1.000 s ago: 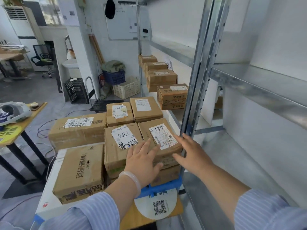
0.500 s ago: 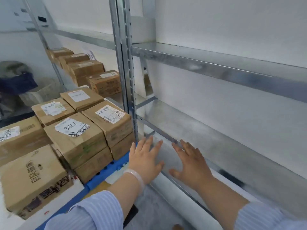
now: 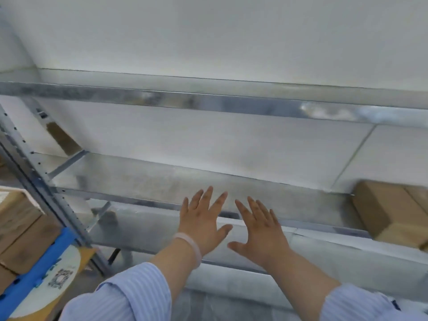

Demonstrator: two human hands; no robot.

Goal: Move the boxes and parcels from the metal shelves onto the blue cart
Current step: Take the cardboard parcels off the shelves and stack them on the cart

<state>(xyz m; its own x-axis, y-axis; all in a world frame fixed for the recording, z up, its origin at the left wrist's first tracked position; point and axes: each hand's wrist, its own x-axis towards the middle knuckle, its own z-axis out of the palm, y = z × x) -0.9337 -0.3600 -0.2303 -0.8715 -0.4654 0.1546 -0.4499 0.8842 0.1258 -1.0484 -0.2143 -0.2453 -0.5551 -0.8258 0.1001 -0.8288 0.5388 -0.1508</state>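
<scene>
Sleeves (image 3: 122, 295) of striped pale-blue cloth come in from the bottom edge, pushed up on both forearms, and a pale bangle (image 3: 188, 245) circles the left wrist. Beyond them the left hand (image 3: 202, 222) and the right hand (image 3: 260, 230) are held palm-down, side by side but not touching — fingers spread wide on both, gripping nothing. They hang in front of the front edge of the middle shelf (image 3: 139, 179), a bare sheet of grey metal; whether either hand touches it cannot be told. At the lower left, near the slotted upright post (image 3: 30, 163), a corner of the blue cart (image 3: 39, 272) shows, with a round white sticker (image 3: 62, 274) bearing a square code, and brown boxes (image 3: 20, 230) are stacked on its deck. Far to the right, on the same middle shelf, a cardboard box (image 3: 389, 209) sits against the frame's edge, well apart from the hands. Above runs the front rail of the upper shelf (image 3: 208, 101), blurred and shiny, and behind everything stands a plain white wall (image 3: 208, 35).
</scene>
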